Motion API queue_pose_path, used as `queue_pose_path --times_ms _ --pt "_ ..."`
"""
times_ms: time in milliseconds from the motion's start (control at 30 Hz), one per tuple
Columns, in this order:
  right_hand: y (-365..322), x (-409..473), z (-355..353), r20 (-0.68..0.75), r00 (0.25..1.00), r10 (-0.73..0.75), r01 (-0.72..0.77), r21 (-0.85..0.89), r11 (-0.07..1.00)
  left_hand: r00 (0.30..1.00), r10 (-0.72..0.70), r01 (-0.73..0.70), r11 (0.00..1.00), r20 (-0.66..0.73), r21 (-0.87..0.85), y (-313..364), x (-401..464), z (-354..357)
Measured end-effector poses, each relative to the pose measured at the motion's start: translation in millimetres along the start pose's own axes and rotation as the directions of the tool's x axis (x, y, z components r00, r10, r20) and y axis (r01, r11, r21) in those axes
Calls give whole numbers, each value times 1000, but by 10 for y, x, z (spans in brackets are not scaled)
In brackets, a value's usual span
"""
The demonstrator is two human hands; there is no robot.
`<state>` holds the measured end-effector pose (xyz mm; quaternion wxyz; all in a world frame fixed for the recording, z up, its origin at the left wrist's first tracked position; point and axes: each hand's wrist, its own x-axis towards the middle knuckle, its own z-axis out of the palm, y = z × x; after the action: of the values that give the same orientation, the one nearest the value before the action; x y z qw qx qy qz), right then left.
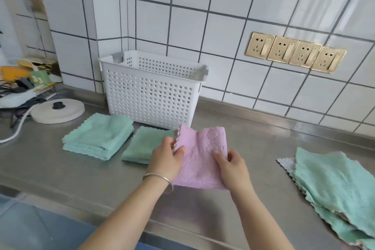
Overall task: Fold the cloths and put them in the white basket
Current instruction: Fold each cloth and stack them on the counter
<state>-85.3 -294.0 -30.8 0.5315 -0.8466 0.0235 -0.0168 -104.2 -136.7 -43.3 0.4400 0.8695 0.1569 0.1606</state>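
A pink cloth [199, 154], folded over, is held just above the steel counter in the middle. My left hand [167, 156] pinches its left edge, thumb on top. Its right edge is pinched by my right hand [231, 165]. Behind it the white perforated basket [150, 95] stands against the tiled wall; nothing shows inside it. Left of the pink cloth lie a folded stack of green cloths [97, 138] and a single folded green cloth [142, 144]. At the right, a pile of unfolded green cloths [332, 184] lies flat, with a grey cloth corner [286, 163] sticking out.
A round white lid with a black knob [57, 111] lies left of the basket, a white cable [14, 132] curving beside it. Clutter of papers and boxes [26, 79] fills the far left. Gold wall sockets [295, 51] sit above the counter. The counter's front edge [60, 195] runs below.
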Motion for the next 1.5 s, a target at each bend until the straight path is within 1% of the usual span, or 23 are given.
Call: queue_pose_path --times_ms 100,167,233,333,467,567,667,800,833,900,933,967,1000,1033,1067,1100,1167,1233,1300,1367,1400,1500 --pt "-336 176 262 63 998 -26 15 165 986 992 -10 -1 997 -129 -81 -4 352 -384" --pt "-457 329 553 118 993 18 -47 250 967 986 -47 40 998 -157 -49 -105 620 -585" --pt "-511 438 817 172 981 95 -140 275 951 984 -80 87 996 -158 33 -247 849 -675" --pt "-475 568 1133 193 965 178 -219 219 951 985 -123 142 975 -117 169 -441 1025 -691" --pt "-300 669 1341 182 957 226 -249 117 961 988 -132 149 952 -81 266 -628 1107 -607" --pt "-250 687 1397 165 958 235 -244 39 969 989 -125 142 940 -75 309 -761 1151 -537" --pt "-217 701 1426 115 968 225 -223 -36 974 991 -114 133 921 -72 365 -874 1158 -475" --pt "-184 704 1469 148 964 221 -199 -148 969 995 -94 98 865 -34 492 -929 1143 -418" --pt "-192 706 1470 166 960 227 -197 -181 964 997 -74 74 824 -23 561 -908 1131 -415" --pt "-223 703 1431 232 939 255 -196 -249 949 1000 2 14 690 -21 724 -836 1099 -441" --pt "-264 669 1365 276 922 273 -200 -265 943 999 45 -7 634 -29 774 -785 1077 -474" --pt "-294 632 1230 311 910 273 -193 -263 945 994 100 -35 615 -34 788 -694 1067 -480" --pt "-291 608 1065 334 911 243 -159 -258 953 986 162 -70 624 -41 778 -592 1061 -470" --pt "-289 594 906 333 925 184 -93 -271 958 974 220 -103 647 -55 755 -495 1049 -473" --pt "-269 577 706 281 952 124 -35 -302 953 960 273 -150 670 -54 727 -367 1034 -446" --pt "-186 557 432 202 977 69 0 -323 946 942 334 -226 678 -20 699 -193 1004 -338" --pt "57 517 -117 51 999 3 17 -387 922 902 429 -358 687 45 632 177 878 -88" --pt "380 451 -697 -128 992 -14 -51 -491 870 873 478 -443 701 93 558 542 704 244" --pt "769 326 -1339 -305 952 -28 -156 -564 811 828 529 -546 686 186 482 878 475 708" --pt "1054 243 -1723 -367 930 -30 -218 -614 759 796 529 -604 665 293 439 1022 317 1066" --pt "1168 188 -1899 -370 929 -22 -237 -639 731 778 526 -628 653 343 424 1104 218 1276" --pt "1379 54 -2245 -339 940 -18 -229 -671 705 718 516 -689 626 467 366 1322 -125 1813"
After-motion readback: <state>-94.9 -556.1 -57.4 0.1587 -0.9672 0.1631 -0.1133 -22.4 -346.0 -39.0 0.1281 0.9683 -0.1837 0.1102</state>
